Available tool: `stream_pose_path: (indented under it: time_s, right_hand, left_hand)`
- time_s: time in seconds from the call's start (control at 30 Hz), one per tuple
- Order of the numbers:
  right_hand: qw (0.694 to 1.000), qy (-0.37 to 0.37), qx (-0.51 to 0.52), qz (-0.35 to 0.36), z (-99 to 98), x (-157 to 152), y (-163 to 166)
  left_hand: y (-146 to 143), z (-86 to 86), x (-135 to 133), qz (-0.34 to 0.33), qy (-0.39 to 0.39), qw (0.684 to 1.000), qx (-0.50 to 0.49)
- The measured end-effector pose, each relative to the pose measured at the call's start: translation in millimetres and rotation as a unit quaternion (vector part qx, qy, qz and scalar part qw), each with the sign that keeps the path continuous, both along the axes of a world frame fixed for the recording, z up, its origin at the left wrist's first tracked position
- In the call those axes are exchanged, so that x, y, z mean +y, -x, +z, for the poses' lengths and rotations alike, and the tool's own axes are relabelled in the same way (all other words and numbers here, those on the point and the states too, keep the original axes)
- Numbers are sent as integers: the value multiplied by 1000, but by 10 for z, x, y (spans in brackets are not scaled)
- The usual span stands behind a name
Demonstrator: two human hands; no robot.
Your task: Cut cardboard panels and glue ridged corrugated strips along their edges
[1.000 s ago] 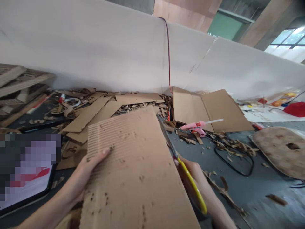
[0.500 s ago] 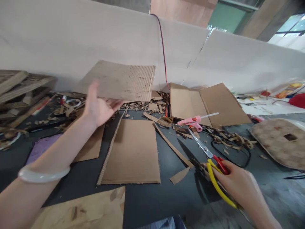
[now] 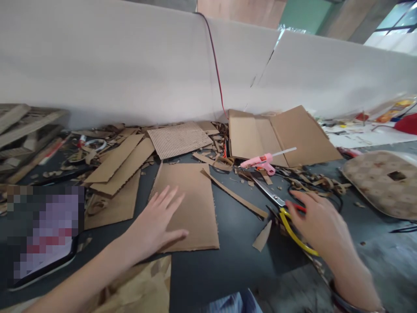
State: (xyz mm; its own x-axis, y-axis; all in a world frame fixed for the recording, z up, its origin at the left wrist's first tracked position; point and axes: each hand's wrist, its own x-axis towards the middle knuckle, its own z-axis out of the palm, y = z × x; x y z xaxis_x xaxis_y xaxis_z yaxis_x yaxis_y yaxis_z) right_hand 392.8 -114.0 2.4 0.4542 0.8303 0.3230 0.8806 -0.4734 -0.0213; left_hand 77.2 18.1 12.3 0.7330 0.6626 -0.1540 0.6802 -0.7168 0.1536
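Left hand (image 3: 153,228) splayed, empty, over cardboard panel (image 3: 199,208), likely light, stiff, best held by its edges; right hand (image 3: 321,219) half-curled at scissors (image 3: 276,199), grip unclear.

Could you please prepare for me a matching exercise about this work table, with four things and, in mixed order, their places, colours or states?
1. glue gun
2. left hand
3. scissors
4. cord

A. hanging down the white wall
B. silver, yellow and red
C. pink
D. fingers spread, over a cardboard sheet

Pairs: 1-C, 2-D, 3-B, 4-A
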Motion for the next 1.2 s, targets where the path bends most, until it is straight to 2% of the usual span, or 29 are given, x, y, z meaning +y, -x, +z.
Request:
stream_pose_path:
  time_s: [0.07, 0.13, 0.2, 0.33, 0.47, 0.6, 0.8, 0.93, 1.03, 1.17, 1.2]
  right_hand:
    - [993, -11, 54, 107, -23, 173, 169]
    - [982, 40, 87, 164, -70, 356, 312]
    - [973, 88, 114, 182, -112, 496, 393]
    - [973, 95, 112, 177, -123, 556, 379]
    - [970, 21, 159, 182, -67, 425, 385]
    - [958, -21, 228, 171, 18, 327, 648]
    - [971, 27, 197, 131, 9, 377, 1076]
    - [965, 70, 212, 141, -28, 333, 1136]
    - [952, 103, 239, 162, 7, 261, 1140]
    - [942, 141, 253, 169, 80, 198, 1171]
    - [941, 146, 254, 167, 91, 190, 1182]
  left_hand:
    - [15, -19, -99, -39, 32, 999, 7]
    - [27, -55, -174, -62, 60, 996, 16]
    - [58, -87, -216, -70, 71, 995, 18]
    - [182, -75, -224, -81, 82, 993, 10]
    - [280, 0, -237, -94, 102, 990, 14]
    - [232, 8, -336, -76, 93, 993, 12]
    - [-47, -18, -664, -38, 55, 995, 75]
    - [-167, 97, -823, -18, 43, 993, 110]
    - [-226, 233, -682, -20, 62, 995, 71]
    - [-461, 280, -166, -46, 116, 989, -75]
    - [-557, 255, -30, -30, 143, 984, -101]
